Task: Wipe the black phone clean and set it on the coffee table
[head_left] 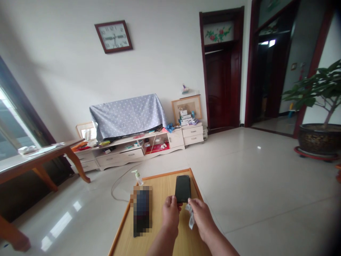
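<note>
hands meet at the near end of a black phone (182, 188) lying flat on a small wooden table (160, 185) — the left hand (170, 211) pinches its near left corner, fingers closed on it, while the right hand (201, 213) touches the near right corner and also clutches a crumpled white wipe (190, 217). a blurred dark object (141, 213) lies to the left on the same table, a pump bottle (137, 177) at the far left corner.
</note>
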Available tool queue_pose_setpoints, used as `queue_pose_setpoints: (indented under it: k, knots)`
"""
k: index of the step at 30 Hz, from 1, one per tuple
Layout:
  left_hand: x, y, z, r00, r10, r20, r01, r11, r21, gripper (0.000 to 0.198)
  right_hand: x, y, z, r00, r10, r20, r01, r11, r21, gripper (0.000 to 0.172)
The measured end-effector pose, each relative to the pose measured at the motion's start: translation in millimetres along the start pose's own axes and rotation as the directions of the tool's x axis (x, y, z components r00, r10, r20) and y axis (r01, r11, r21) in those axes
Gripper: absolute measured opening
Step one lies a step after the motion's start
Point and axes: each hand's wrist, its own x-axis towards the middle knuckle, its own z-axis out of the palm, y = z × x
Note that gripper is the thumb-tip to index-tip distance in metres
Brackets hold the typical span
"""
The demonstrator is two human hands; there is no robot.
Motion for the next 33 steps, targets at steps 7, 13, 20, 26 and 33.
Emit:
queue_pose_setpoints:
  k: [7,13,20,26,33]
  knots:
    - [21.6,-20.5,4.4,1.0,0.008,0.008,-0.008,0.999,0.037,0.056,16.8,9.3,0.9,0.998,0.036,-0.042,-0.036,0.999,0.022,0.047]
    - [30.6,-29.3,1.0,1.0,0.023,0.004,-0.023,0.998,0.065,0.059,20.7,8.0,2.2,0.996,0.081,-0.042,-0.081,0.997,0.017,0.047]
    - [33.8,-27.3,0.8,0.999,0.013,0.039,-0.016,0.997,0.07,0.06,25.6,10.5,4.7,0.99,0.124,-0.063,-0.124,0.992,0.006,0.047]
    - [40.8,-25.5,3.9,0.998,-0.008,0.055,0.005,0.998,0.06,0.063,29.7,12.8,2.7,0.99,0.127,-0.058,-0.128,0.992,-0.013,0.045]
    - [38.6,-21.4,5.2,0.997,-0.056,0.058,0.054,0.998,0.044,0.072,30.2,10.8,2.2,0.988,0.14,-0.07,-0.143,0.989,-0.046,0.047]
